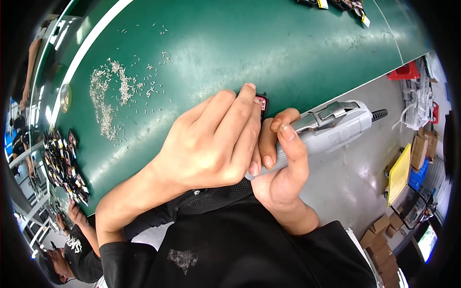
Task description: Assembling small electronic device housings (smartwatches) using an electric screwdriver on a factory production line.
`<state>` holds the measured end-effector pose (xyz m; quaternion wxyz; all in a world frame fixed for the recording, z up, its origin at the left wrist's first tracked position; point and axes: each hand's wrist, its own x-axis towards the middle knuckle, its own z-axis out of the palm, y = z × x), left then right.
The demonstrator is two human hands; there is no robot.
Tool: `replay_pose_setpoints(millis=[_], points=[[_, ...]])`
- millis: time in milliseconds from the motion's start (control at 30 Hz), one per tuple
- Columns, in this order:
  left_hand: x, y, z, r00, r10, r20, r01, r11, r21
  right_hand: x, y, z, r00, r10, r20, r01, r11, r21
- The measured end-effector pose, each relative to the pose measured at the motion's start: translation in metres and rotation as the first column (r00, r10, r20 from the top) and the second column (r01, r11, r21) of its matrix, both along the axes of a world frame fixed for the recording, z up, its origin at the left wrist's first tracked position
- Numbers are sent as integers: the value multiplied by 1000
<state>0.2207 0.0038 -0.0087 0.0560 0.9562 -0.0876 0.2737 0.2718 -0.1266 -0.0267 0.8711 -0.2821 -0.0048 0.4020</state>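
My left hand (211,139) is closed over a small black case (262,104) at the near edge of the table. The hand covers most of the case, and a bit of red shows inside it. In my right hand (288,158) lies a grey electric screwdriver (331,127) with a metal lever and a black cable end. The fingers wrap round its body, and it points left, toward my left hand. The screwdriver's tip is hidden behind the fingers of my left hand.
Many small silver screws (113,89) lie scattered on the green table (206,53). Black parts (62,163) are heaped at its left edge, with more black parts (336,5) at the far edge. A co-worker's hand (77,213) is beside the left heap. Cardboard boxes (382,249) stand at right.
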Motion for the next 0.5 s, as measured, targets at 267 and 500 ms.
replay_pose_setpoints(millis=[267,500], points=[[-5,-7,2,996,63,-57,-65,997,-33,0,3,3,999,1,45,3,997,-81],[-10,-8,-2,995,74,-72,-76,997,-26,10,-4,3,997,69,37,-68,997,-26]])
